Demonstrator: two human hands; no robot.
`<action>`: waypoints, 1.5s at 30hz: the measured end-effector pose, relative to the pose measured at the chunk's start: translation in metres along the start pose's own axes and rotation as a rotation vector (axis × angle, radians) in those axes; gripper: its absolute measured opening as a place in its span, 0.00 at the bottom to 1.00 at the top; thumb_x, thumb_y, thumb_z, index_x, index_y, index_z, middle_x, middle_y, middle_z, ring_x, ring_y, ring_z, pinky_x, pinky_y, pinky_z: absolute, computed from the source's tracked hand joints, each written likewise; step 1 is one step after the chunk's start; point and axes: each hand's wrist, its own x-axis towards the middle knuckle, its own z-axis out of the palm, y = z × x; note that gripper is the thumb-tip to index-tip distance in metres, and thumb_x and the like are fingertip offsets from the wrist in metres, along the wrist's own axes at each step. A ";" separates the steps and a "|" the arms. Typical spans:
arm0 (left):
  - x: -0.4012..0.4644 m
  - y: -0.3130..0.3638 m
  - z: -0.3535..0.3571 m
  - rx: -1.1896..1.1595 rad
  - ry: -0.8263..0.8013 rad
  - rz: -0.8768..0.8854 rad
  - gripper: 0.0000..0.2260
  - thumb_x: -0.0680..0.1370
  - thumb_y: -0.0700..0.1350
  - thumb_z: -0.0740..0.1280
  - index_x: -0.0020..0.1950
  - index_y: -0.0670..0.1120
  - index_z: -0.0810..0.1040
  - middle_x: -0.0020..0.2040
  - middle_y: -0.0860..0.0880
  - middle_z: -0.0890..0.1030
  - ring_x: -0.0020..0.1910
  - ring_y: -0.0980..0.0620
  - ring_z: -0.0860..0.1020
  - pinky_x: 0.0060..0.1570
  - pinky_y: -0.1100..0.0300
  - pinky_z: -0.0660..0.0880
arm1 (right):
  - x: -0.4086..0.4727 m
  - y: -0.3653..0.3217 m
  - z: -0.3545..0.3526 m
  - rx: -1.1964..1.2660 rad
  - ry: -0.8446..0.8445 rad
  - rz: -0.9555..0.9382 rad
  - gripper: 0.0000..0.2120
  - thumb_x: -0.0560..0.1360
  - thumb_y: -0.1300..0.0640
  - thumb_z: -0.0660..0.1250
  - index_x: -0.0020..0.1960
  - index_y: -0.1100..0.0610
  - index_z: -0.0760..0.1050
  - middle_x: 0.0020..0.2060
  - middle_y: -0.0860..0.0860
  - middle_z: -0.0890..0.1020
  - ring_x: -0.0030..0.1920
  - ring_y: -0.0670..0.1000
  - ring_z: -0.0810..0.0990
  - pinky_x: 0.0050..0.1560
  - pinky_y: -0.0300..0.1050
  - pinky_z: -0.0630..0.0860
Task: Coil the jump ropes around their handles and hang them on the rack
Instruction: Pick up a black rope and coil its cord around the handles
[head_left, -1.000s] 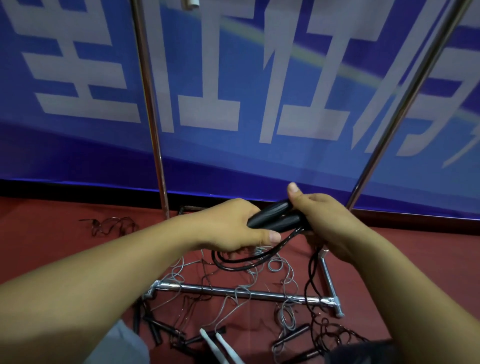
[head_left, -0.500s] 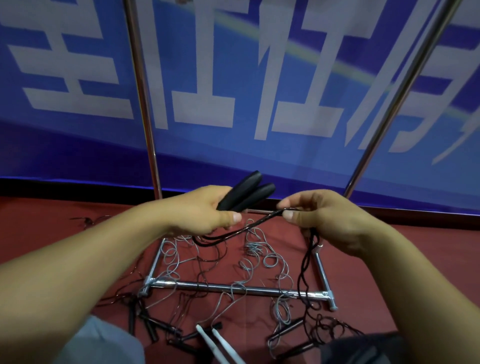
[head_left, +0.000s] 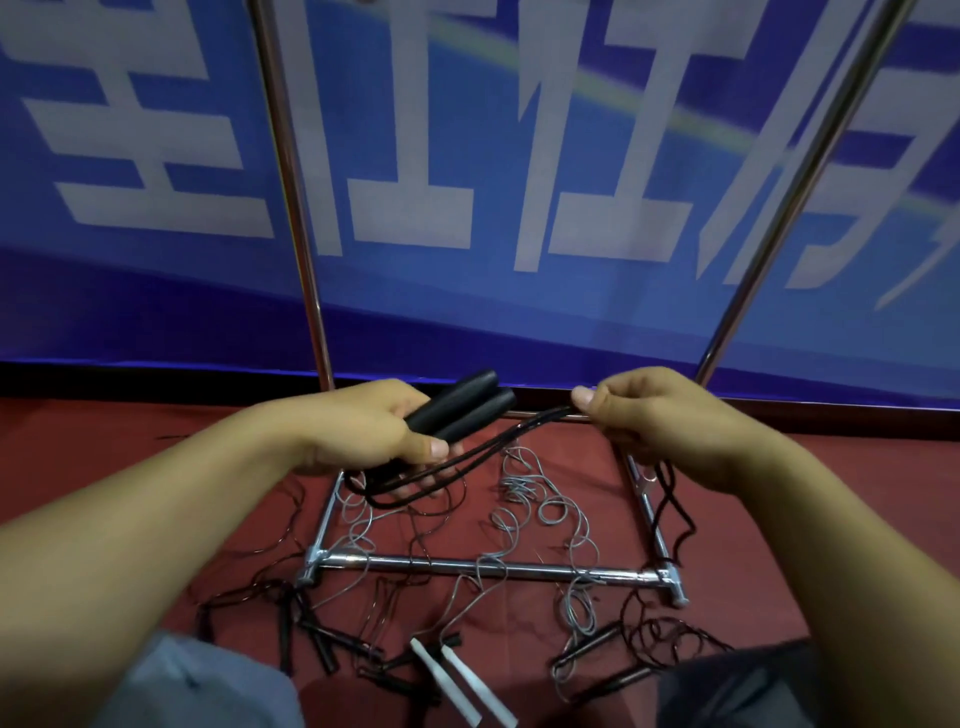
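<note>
Black handles (head_left: 460, 410) sit paired in our left hand (head_left: 363, 431) at ten o'clock; our right hand (head_left: 660, 421), at two, pinches the doubled cord (head_left: 514, 434). We judge coiling barely begun; next, wrap it round the handles, rack (head_left: 483, 567) below.

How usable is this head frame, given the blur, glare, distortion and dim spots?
Head view: wide-angle bend bows the rack poles and the banner; the banner letters are soft; bright glints sit on the rack's base bar; the floor tangle of ropes and the bottom corners are dim. The left hand, right hand and black handles read clearly.
</note>
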 end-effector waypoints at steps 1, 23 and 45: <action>-0.002 0.001 0.000 -0.017 -0.040 0.000 0.02 0.82 0.37 0.65 0.51 0.40 0.77 0.44 0.41 0.84 0.40 0.42 0.80 0.41 0.53 0.74 | 0.000 -0.001 -0.001 0.095 -0.028 -0.015 0.18 0.73 0.44 0.68 0.33 0.54 0.68 0.27 0.49 0.64 0.27 0.47 0.59 0.27 0.39 0.58; 0.011 0.009 0.027 -0.274 -0.064 -0.066 0.13 0.81 0.50 0.65 0.42 0.44 0.70 0.29 0.46 0.76 0.27 0.48 0.79 0.24 0.62 0.74 | 0.020 0.006 0.016 -0.155 0.305 -0.059 0.16 0.79 0.46 0.67 0.37 0.55 0.76 0.20 0.39 0.71 0.22 0.38 0.69 0.30 0.34 0.63; 0.009 0.012 0.035 -0.221 -0.553 -0.043 0.09 0.82 0.45 0.63 0.59 0.41 0.72 0.47 0.42 0.83 0.44 0.42 0.85 0.44 0.49 0.82 | 0.027 0.011 0.023 -0.222 0.277 -0.049 0.28 0.65 0.32 0.70 0.38 0.59 0.79 0.27 0.50 0.71 0.29 0.49 0.68 0.33 0.44 0.67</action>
